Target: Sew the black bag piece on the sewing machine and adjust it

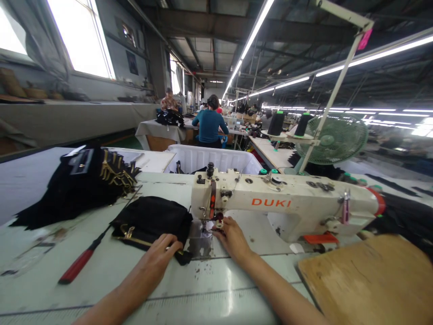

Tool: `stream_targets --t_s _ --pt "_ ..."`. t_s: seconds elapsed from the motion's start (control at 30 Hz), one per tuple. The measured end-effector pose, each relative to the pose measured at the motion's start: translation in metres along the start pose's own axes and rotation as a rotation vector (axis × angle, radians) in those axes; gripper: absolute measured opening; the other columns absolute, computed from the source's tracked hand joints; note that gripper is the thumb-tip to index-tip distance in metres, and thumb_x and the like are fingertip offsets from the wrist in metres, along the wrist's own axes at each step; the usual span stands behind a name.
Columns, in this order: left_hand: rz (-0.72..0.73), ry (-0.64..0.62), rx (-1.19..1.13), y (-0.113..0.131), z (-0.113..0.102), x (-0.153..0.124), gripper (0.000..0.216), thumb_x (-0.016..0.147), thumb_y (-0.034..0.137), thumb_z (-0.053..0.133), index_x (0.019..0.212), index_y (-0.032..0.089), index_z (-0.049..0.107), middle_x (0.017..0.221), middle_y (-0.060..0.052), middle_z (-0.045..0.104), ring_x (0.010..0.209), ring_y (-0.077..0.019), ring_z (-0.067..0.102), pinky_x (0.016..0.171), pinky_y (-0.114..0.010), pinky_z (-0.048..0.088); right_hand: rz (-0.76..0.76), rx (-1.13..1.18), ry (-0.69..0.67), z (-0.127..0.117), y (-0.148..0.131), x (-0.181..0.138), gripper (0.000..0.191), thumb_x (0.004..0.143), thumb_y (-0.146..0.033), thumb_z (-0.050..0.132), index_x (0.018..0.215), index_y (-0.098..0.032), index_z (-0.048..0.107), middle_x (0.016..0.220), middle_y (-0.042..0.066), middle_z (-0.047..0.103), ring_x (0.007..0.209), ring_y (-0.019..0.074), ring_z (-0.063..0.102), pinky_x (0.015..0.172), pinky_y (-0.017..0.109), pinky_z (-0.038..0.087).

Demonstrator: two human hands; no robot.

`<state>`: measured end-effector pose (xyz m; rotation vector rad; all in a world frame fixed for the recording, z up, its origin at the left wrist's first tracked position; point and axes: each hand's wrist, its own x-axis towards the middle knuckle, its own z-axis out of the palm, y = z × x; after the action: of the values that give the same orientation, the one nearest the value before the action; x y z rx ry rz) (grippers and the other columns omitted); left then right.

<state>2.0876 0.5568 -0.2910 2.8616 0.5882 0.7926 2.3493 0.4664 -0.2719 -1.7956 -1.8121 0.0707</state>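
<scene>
My left hand (161,253) rests palm down on the near edge of a black fabric piece (152,219) with a gold zipper, fingers laid flat on it. My right hand (231,238) reaches under the head of a white sewing machine (287,203), its fingers bunched at the needle and presser foot; what they pinch is hidden. The fabric lies just left of the needle plate (199,241).
A red-handled tool (79,264) lies on the table at the left. A heap of black pieces with gold zippers (84,180) sits behind it. A white bin (209,158) stands behind the machine, a wooden board (368,280) at the right, a green fan (336,140) beyond. Other people sit at tables farther back.
</scene>
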Motion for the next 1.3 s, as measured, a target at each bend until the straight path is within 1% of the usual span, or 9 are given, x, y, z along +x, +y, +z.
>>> stream_targets --t_s 0.23,0.43,0.67,0.8,0.9,1.03,1.13,1.2,1.3 --pt "-0.036 -0.013 0.021 0.003 -0.003 0.002 0.049 0.063 -0.012 0.028 0.092 0.018 0.054 0.090 -0.004 0.060 0.086 -0.0189 0.061 0.070 -0.028 0.048 0.001 -0.051 0.054 0.003 0.001 -0.005 0.010 0.089 -0.017 0.066 0.098 -0.018 0.071 0.099 0.008 0.065 0.096 0.0241 0.057 0.085 0.036 0.048" --pt "0.087 -0.036 0.095 0.006 0.009 0.021 0.013 0.096 0.014 0.049 0.107 0.018 0.054 0.095 -0.006 0.064 0.085 -0.0186 0.063 0.069 -0.026 0.052 -0.146 -0.310 0.072 0.012 -0.020 -0.017 0.011 0.090 -0.018 0.064 0.101 -0.020 0.068 0.098 0.007 0.066 0.092 0.0259 0.057 0.081 0.039 0.046" --pt "0.028 -0.128 -0.144 0.002 0.001 0.025 0.021 0.091 0.008 0.051 0.105 0.021 0.060 0.111 -0.005 0.058 0.107 -0.0186 0.057 0.092 -0.029 0.050 -0.261 -0.226 -0.037 0.021 -0.034 -0.020 0.022 0.097 -0.021 0.053 0.115 -0.020 0.064 0.097 0.007 0.062 0.091 0.0233 0.055 0.079 0.035 0.045" --pt "-0.009 -0.093 -0.214 0.000 0.000 0.024 0.018 0.093 0.012 0.050 0.105 0.020 0.059 0.108 -0.005 0.062 0.099 -0.0171 0.061 0.088 -0.027 0.050 -0.283 -0.259 -0.071 0.021 -0.038 -0.019 0.024 0.099 -0.025 0.049 0.119 -0.025 0.063 0.095 0.006 0.060 0.089 0.0233 0.053 0.078 0.036 0.045" --pt "-0.103 -0.080 -0.365 0.001 -0.005 0.027 0.007 0.093 0.025 0.058 0.090 0.020 0.059 0.109 -0.005 0.065 0.102 -0.0174 0.062 0.089 -0.027 0.050 -0.299 -0.303 -0.080 0.022 -0.039 -0.019 0.031 0.099 -0.024 0.049 0.128 -0.026 0.058 0.101 0.007 0.063 0.093 0.0248 0.054 0.080 0.038 0.047" --pt "-0.271 -0.107 -0.504 -0.005 -0.018 0.032 0.031 0.088 0.033 0.065 0.067 0.020 0.047 0.091 -0.002 0.069 0.092 -0.0179 0.066 0.080 -0.026 0.051 -0.366 -0.269 -0.068 0.024 -0.037 -0.018 0.032 0.100 -0.026 0.048 0.130 -0.021 0.059 0.125 0.007 0.064 0.108 0.0262 0.055 0.091 0.042 0.048" --pt "-0.237 -0.126 -0.379 -0.006 -0.025 0.030 0.007 0.092 0.026 0.059 0.095 0.019 0.059 0.090 -0.001 0.068 0.084 -0.0157 0.065 0.077 -0.026 0.051 -0.404 -0.210 -0.046 0.027 -0.035 -0.020 0.033 0.098 -0.020 0.050 0.130 -0.019 0.060 0.129 0.007 0.064 0.116 0.0241 0.056 0.099 0.042 0.049" --pt "-0.112 -0.165 -0.263 0.000 -0.027 0.026 0.023 0.096 0.018 0.050 0.116 0.021 0.059 0.099 -0.004 0.065 0.093 -0.0170 0.063 0.084 -0.028 0.051 -0.410 -0.192 -0.025 0.031 -0.033 -0.022 0.036 0.097 -0.015 0.051 0.131 -0.019 0.060 0.128 0.008 0.066 0.116 0.0235 0.058 0.100 0.042 0.050" --pt "-0.013 -0.211 -0.076 0.015 -0.028 0.019 0.029 0.098 0.012 0.042 0.115 0.020 0.064 0.103 -0.008 0.061 0.098 -0.0212 0.058 0.086 -0.033 0.051 -0.456 -0.209 0.029 0.038 -0.026 -0.023 0.039 0.095 -0.010 0.047 0.131 -0.018 0.061 0.128 0.010 0.066 0.115 0.0247 0.060 0.098 0.044 0.053"
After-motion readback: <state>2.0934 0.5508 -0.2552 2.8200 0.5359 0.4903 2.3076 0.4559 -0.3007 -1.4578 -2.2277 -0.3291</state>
